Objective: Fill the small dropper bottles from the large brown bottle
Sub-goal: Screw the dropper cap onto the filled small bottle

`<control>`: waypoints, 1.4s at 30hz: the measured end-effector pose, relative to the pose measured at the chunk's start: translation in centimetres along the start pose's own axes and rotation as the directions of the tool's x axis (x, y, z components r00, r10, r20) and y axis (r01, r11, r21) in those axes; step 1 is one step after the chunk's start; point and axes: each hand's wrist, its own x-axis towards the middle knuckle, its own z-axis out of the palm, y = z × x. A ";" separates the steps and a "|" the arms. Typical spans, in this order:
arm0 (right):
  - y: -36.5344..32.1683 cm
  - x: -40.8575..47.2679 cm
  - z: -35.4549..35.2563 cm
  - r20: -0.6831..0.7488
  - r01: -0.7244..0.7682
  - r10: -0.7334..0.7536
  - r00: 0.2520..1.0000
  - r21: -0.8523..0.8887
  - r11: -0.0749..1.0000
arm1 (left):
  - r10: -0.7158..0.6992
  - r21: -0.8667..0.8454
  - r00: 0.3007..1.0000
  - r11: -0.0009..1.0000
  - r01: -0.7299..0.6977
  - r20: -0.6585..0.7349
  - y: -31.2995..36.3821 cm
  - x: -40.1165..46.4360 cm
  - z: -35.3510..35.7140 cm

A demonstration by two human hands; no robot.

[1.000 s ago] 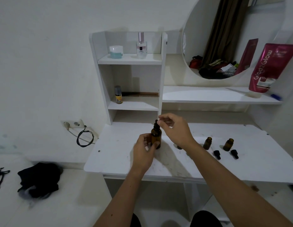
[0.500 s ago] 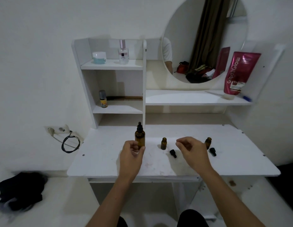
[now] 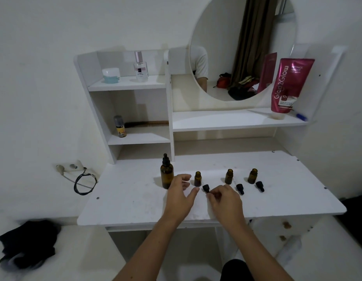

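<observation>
Left hand now sits open, off the large brown bottle. Right hand has moved in, fingertips pinching 1 dropper cap.

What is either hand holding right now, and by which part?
Right hand pinches the leftmost dropper cap by its near, lower end. Left hand is open, holding nothing.

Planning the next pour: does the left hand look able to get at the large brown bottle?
Probably yes: the left hand is open right beside the large brown bottle, with nothing between them.
</observation>
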 end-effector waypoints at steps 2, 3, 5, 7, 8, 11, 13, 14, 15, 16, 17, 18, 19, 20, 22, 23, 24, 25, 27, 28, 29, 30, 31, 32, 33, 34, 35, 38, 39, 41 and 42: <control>0.2 0.0 -0.1 -0.002 -0.007 0.007 1.000 0.013 1.000 | 0.001 0.011 1.000 1.000 -0.001 -0.002 0.4 0.5 0.6; 0.2 -0.1 -0.1 -0.003 -0.010 0.010 1.000 0.021 1.000 | -0.003 0.012 1.000 1.000 0.003 -0.005 0.4 0.8 0.9; 0.4 -0.2 -0.3 -0.014 -0.015 0.015 1.000 0.049 0.999 | -0.007 0.010 1.000 1.000 0.007 -0.006 0.4 1.3 1.4; 0.5 -0.3 -0.7 -0.033 -0.037 0.042 0.999 0.127 0.991 | 0.005 0.018 1.000 1.000 -0.005 -0.004 0.3 1.7 1.7; 0.5 -0.3 -0.9 -0.041 -0.061 0.069 0.997 0.174 0.983 | 0.011 0.025 1.000 1.000 -0.011 -0.001 0.2 2.0 1.8; 0.8 0.0 -1.5 -0.067 -0.096 0.120 0.991 0.296 0.950 | 0.024 0.042 1.000 0.999 -0.024 -0.008 0.3 2.6 2.0; 0.9 0.5 -1.9 -0.088 -0.068 0.107 0.990 0.360 0.930 | 0.031 0.052 0.999 0.998 -0.030 -0.010 0.2 2.8 2.1; 0.8 0.8 -2.1 -0.103 -0.041 0.087 0.991 0.382 0.923 | 0.030 0.053 1.000 0.998 -0.029 -0.008 0.1 2.8 2.1; 0.6 1.1 -2.4 -0.122 -0.006 0.059 0.991 0.396 0.918 | 0.029 0.052 1.000 0.998 -0.028 -0.007 0.1 2.8 2.1; 0.4 1.5 -2.7 -0.142 0.030 0.030 0.989 0.404 0.914 | 0.027 0.051 1.000 0.998 -0.027 -0.005 0.0 2.8 2.0; 0.0 1.8 -2.9 -0.162 0.066 0.000 0.987 0.404 0.913 | 0.026 0.048 1.000 0.999 -0.026 -0.001 -0.1 2.8 2.0; -0.3 2.2 -3.2 -0.179 0.099 -0.029 0.983 0.395 0.913 | 0.024 0.044 1.000 0.999 -0.025 0.003 -0.2 2.8 2.0; -0.6 2.5 -3.5 -0.191 0.126 -0.056 0.980 0.382 0.916 | 0.027 0.039 1.000 0.999 -0.027 0.007 -0.3 2.8 2.0; -0.8 2.8 -3.7 -0.195 0.147 -0.078 0.978 0.366 0.919 | 0.032 0.035 0.999 0.999 -0.032 0.008 -0.3 2.7 2.0; -1.0 3.5 -4.0 -0.188 0.187 -0.133 0.973 0.313 0.931 | 0.040 0.030 0.999 0.999 -0.040 0.009 -0.4 2.7 1.9; -1.0 3.7 -4.1 -0.177 0.215 -0.171 0.969 0.276 0.937 | 0.043 0.025 0.999 0.999 -0.043 0.009 -0.4 2.7 1.9; -1.1 3.9 -4.3 -0.166 0.250 -0.215 0.962 0.233 0.940 | 0.045 0.019 0.999 0.999 -0.046 0.009 -0.5 2.7 1.9; -1.1 4.0 -4.4 -0.156 0.284 -0.257 0.954 0.190 0.940 | 0.045 0.014 0.999 0.999 -0.045 0.010 -0.5 2.7 1.9; -1.3 4.3 -4.7 -0.137 0.340 -0.323 0.936 0.123 0.933 | 0.043 0.010 0.999 0.999 -0.043 0.011 -0.5 2.7 1.9; -1.4 4.4 -4.8 -0.125 0.360 -0.347 0.929 0.100 0.928 | 0.043 0.010 0.999 0.999 -0.043 0.013 -0.6 2.7 1.9; -1.6 4.5 -4.9 -0.111 0.380 -0.370 0.922 0.079 0.922 | 0.041 0.011 0.999 0.999 -0.042 0.016 -0.6 2.7 1.9; -1.8 4.7 -5.1 -0.093 0.396 -0.390 0.916 0.060 0.916 | 0.041 0.015 0.999 0.999 -0.041 0.017 -0.6 2.7 1.8; -2.0 4.9 -5.2 -0.071 0.410 -0.407 0.911 0.044 0.911 | 0.044 0.017 0.999 0.999 -0.044 0.019 -0.6 2.7 1.8; -2.3 5.1 -5.3 -0.049 0.422 -0.421 0.906 0.029 0.906 | 0.049 0.018 0.999 0.999 -0.049 0.021 -0.7 2.7 1.9; -2.5 5.3 -5.4 -0.026 0.433 -0.432 0.901 0.017 0.901 | 0.051 0.018 0.998 0.998 -0.052 0.024 -0.8 2.7 1.9; -2.8 5.6 -5.5 -0.003 0.444 -0.444 0.896 0.006 0.896 | 0.050 0.020 0.998 0.998 -0.051 0.027 -0.8 2.7 1.9; -3.1 5.9 -5.6 0.017 0.455 -0.455 0.890 -0.002 0.890 | 0.049 0.021 0.998 0.999 -0.049 0.027 -0.8 2.7 1.9; -4.1 6.8 -5.5 0.082 0.489 -0.487 0.869 -0.003 0.872 | 0.058 0.010 0.998 0.998 -0.058 0.025 -0.9 2.7 2.0; -4.4 7.2 -5.3 0.108 0.499 -0.495 0.862 -0.002 0.867 | 0.058 0.013 0.998 0.998 -0.058 0.030 -0.8 2.7 2.0; -4.7 7.9 -4.7 0.191 0.500 -0.487 0.852 -0.021 0.866 | 0.062 0.029 0.997 0.998 -0.063 0.034 -0.8 2.6 2.0; -4.8 8.2 -4.4 0.240 0.493 -0.473 0.848 -0.029 0.870 | 0.065 0.034 0.997 0.997 -0.066 0.033 -0.8 2.6 2.0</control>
